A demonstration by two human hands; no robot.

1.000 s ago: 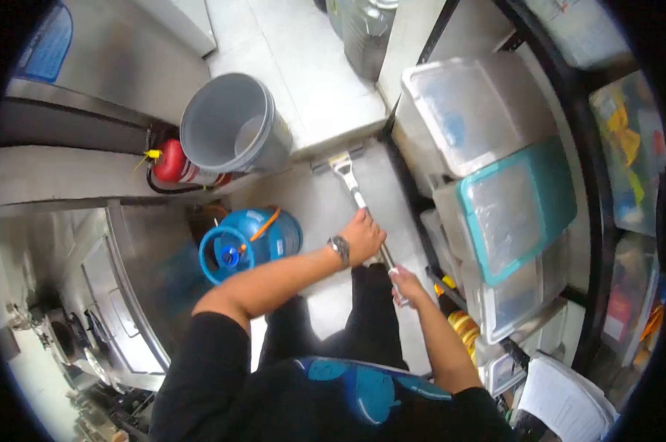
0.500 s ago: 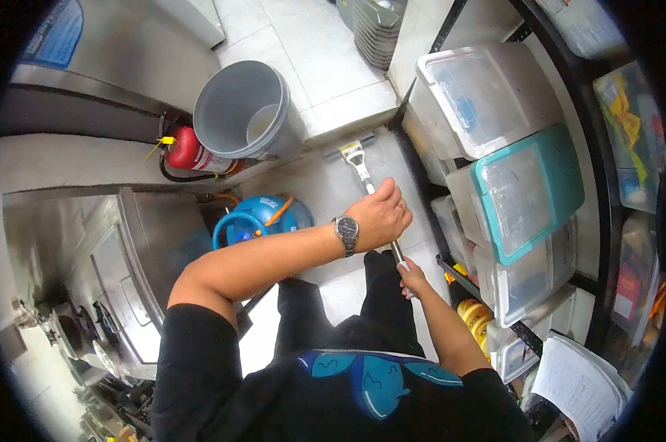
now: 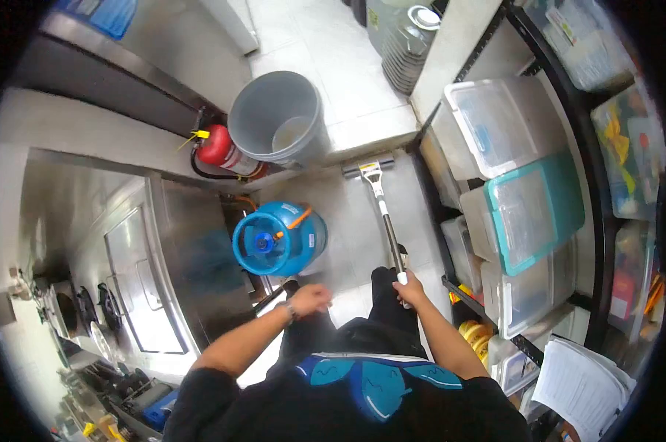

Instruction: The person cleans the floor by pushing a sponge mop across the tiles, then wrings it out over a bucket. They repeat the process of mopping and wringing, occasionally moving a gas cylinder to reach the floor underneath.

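Gripping the mop (image 3: 386, 221), the right hand (image 3: 411, 289) has fingers clamped; the left hand (image 3: 311, 300) blurs, fingers unclear.

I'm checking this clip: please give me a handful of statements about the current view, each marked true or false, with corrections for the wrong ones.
1. The right hand grips the mop. True.
2. The left hand grips the mop too. False: the left hand is off the mop.
3. The gas cylinder is blue. True.
4. The fire extinguisher is green. False: the fire extinguisher is red.
5. The grey bucket is upside down. False: the grey bucket's open mouth faces up.
6. A watch is on the left wrist. True.
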